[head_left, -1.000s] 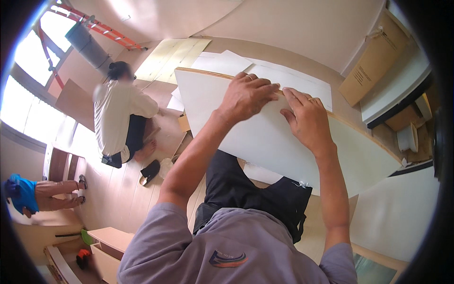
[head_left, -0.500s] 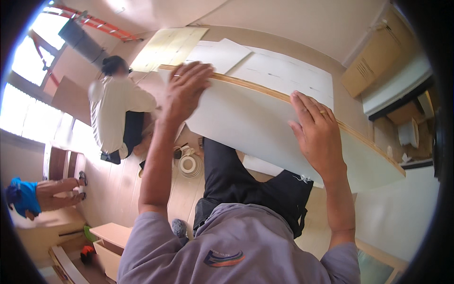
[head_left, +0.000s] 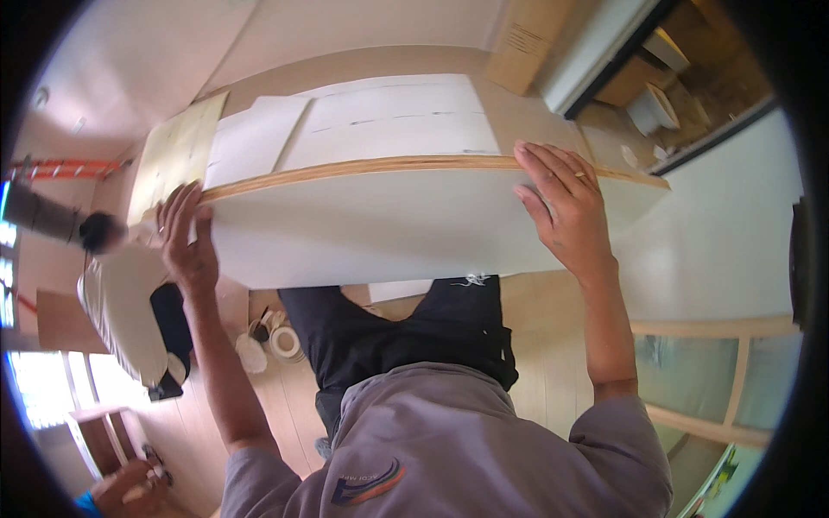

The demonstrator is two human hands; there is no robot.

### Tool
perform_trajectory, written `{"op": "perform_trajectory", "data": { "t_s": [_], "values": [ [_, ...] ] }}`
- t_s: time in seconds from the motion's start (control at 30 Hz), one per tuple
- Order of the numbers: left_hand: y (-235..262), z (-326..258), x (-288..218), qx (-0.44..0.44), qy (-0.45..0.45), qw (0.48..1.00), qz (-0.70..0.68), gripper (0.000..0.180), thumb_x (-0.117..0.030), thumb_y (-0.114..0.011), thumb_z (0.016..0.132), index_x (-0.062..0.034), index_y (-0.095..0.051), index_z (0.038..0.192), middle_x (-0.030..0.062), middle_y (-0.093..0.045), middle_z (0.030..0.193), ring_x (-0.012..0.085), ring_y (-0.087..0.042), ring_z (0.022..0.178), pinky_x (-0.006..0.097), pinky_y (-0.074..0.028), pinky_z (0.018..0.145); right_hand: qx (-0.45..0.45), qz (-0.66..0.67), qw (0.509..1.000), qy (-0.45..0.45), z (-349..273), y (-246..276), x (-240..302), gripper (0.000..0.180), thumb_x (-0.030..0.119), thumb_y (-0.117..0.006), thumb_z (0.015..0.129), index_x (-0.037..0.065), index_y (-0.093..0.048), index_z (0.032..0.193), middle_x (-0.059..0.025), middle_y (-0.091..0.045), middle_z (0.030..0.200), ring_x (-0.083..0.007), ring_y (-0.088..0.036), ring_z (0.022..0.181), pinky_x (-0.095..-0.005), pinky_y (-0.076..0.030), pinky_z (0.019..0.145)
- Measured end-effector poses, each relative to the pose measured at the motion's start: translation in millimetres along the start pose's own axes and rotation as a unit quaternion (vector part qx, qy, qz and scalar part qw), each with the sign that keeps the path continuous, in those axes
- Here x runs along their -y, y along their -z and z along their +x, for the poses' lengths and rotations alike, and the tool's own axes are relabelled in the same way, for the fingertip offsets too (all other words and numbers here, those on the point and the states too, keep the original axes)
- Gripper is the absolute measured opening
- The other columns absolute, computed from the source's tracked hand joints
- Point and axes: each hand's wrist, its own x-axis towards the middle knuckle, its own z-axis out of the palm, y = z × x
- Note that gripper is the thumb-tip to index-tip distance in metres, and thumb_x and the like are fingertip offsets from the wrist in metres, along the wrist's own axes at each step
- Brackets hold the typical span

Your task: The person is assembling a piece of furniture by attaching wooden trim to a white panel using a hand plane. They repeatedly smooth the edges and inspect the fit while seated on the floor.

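Observation:
A long plywood panel with a white face and a bare layered edge stands on its side across the front of my legs. At its left end, my left hand has its fingers over the top edge and its thumb on the near face. Farther right, my right hand grips the same edge, fingers hooked over it and thumb against the white face. The far side of the panel is hidden, and so are the fingertips behind it.
White sheets and a pale wooden board lie beyond the panel. At left a person in a light top bends down. Coiled cable lies on the floor by my left leg. A cardboard box leans at the back.
My view has turned to the right, and the panel now runs nearly level across it. My left hand has moved outward to the panel's left end and closed on the edge.

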Motion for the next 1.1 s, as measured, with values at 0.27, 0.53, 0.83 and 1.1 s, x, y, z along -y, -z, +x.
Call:
{"op": "perform_trajectory", "data": {
  "t_s": [0.27, 0.53, 0.83, 1.1],
  "values": [
    [-10, -6, -3, 0.001, 0.005, 1.0, 0.019, 0.029, -0.019, -0.067, 0.101, -0.0071, -0.073, 0.127, 0.0105, -0.074, 0.129, 0.0297, -0.064, 0.13, 0.052, -0.032, 0.123, -0.019, 0.033, 0.998, -0.048, -23, 10, -26, 0.039, 0.015, -0.078, 0.089, 0.012, -0.072, 0.128, -0.0033, -0.072, 0.124, -0.0256, -0.065, 0.116, -0.0444, -0.046, 0.107],
    [5, -9, 1, 0.037, 0.003, 0.997, 0.071, 0.039, -0.026, -0.074, 0.096, -0.0073, -0.071, 0.13, 0.0134, -0.069, 0.131, 0.0344, -0.059, 0.13, 0.053, -0.031, 0.122, 0.075, 0.029, 0.996, -0.022, 7, 7, -19, 0.045, 0.028, -0.079, 0.089, 0.017, -0.072, 0.132, -0.0039, -0.067, 0.116, -0.0258, -0.062, 0.11, -0.0444, -0.04, 0.104],
    [-38, 6, -111, -0.005, -0.032, 0.999, 0.01, 0.058, -0.041, -0.083, 0.083, -0.0096, -0.069, 0.13, 0.008, -0.063, 0.135, 0.0379, -0.047, 0.141, 0.063, -0.028, 0.121, 0.19, 0.034, 0.981, -0.018, 34, 2, -18, 0.046, 0.023, -0.078, 0.094, -0.001, -0.066, 0.132, -0.0181, -0.069, 0.123, -0.0316, -0.064, 0.115, -0.0391, -0.047, 0.102],
    [-17, -71, -112, 0.01, -0.033, 0.957, -0.289, 0.041, -0.032, -0.082, 0.087, -0.0101, -0.072, 0.12, 0.008, -0.069, 0.123, 0.0326, -0.059, 0.129, 0.055, -0.042, 0.113, 0.363, 0.12, 0.921, -0.075, 77, -37, 24, 0.05, 0.036, -0.073, 0.099, -0.001, -0.063, 0.131, -0.0144, -0.069, 0.116, -0.0245, -0.063, 0.108, -0.0364, -0.047, 0.1]
  ]
}}
